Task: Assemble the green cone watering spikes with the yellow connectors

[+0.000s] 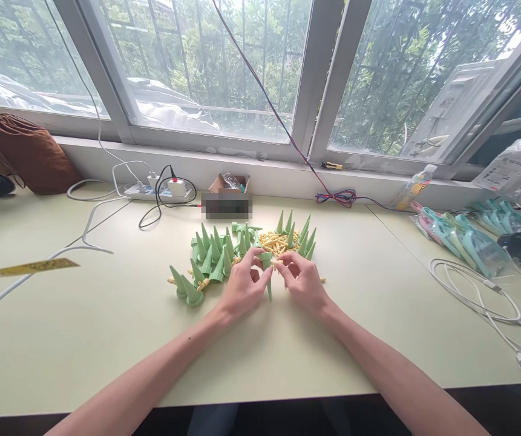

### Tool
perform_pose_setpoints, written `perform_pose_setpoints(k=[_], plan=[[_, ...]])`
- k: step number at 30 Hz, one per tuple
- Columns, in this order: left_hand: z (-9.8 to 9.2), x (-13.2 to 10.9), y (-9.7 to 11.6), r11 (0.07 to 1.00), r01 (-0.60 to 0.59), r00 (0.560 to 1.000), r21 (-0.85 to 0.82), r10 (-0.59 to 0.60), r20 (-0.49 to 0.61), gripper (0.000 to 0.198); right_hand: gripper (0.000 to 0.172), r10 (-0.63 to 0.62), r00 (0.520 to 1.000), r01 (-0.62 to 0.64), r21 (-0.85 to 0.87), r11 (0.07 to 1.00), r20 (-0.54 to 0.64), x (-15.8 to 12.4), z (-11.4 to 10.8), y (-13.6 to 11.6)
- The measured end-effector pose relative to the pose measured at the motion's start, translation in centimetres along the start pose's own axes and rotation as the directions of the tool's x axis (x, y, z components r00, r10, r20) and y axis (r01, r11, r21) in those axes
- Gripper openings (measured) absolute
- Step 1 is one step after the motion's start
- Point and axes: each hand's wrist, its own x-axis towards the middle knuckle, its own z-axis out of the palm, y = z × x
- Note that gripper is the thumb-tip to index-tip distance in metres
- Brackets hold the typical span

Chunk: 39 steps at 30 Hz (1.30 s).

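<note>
My left hand (246,281) grips a green cone (266,261) by its wide end, with the tip pointing down. Between the thumb and fingers of my right hand (303,280) is a small cream-coloured piece (276,264), held against or very near the side of the cone's wide end. Behind my hands lies a pile of small yellowish pieces (275,242). Several green cones (215,251) stand or lean to the left of the pile, more (305,239) to its right. At the front left, a few cones (193,293) have cream pieces at their sides.
Along the window sill are a power strip (140,192) with cables, a small open cardboard box (228,183), a coiled red-blue wire (339,198) and a bottle (414,186). Bagged pastel clips (473,242) and a white cable (482,303) lie right; a brown bag (28,154) sits left.
</note>
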Motion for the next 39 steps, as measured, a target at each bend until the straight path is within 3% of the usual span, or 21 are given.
perform_pose_setpoints(k=[9, 34, 39], plan=[[-0.05, 0.21, -0.13, 0.979, 0.107, 0.994, -0.174, -0.099, 0.055, 0.037, 0.022, -0.002, 1.000, 0.003, 0.021, 1.000, -0.024, 0.00, 0.05, 0.22], [-0.04, 0.12, -0.26, 0.988, 0.065, 0.997, -0.140, -0.060, 0.042, 0.035, 0.030, 0.025, 0.999, -0.025, -0.022, 0.999, -0.032, 0.01, -0.07, -0.24], [-0.01, 0.21, -0.18, 0.979, 0.108, 0.993, -0.172, -0.099, 0.060, 0.037, 0.028, 0.013, 1.000, -0.014, -0.023, 1.000, -0.029, -0.04, -0.07, -0.11]])
